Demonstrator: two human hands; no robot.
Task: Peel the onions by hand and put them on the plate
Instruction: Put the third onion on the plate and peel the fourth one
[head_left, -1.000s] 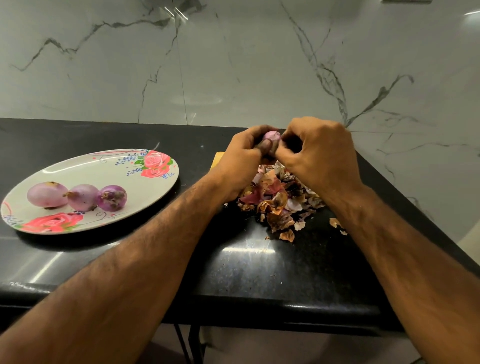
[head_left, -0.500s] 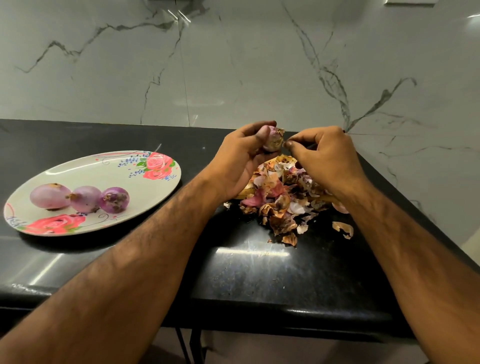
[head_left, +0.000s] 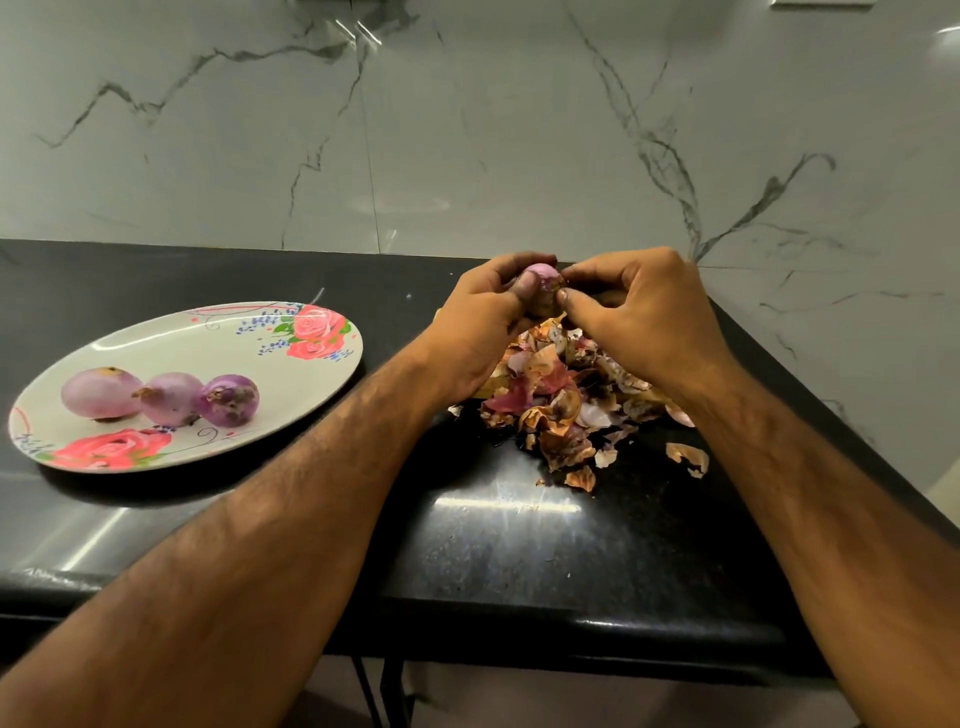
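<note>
Home kitchen: black stone counter (head_left: 519, 545) w/ marble-look wall (head_left: 467, 130), floral plate (head_left: 208, 353), onion skins (head_left: 566, 400) piled on it.

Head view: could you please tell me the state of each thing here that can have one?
held onion, partly peeled, brown skin left low on it, raised above the peels.
left hand, grips the held onion.
right hand, pinches the held onion's skin.
plate onions, three, peeled, side by side in a row.
plate, flat on the counter.
peels, loose heap on the counter under the hands.
</note>
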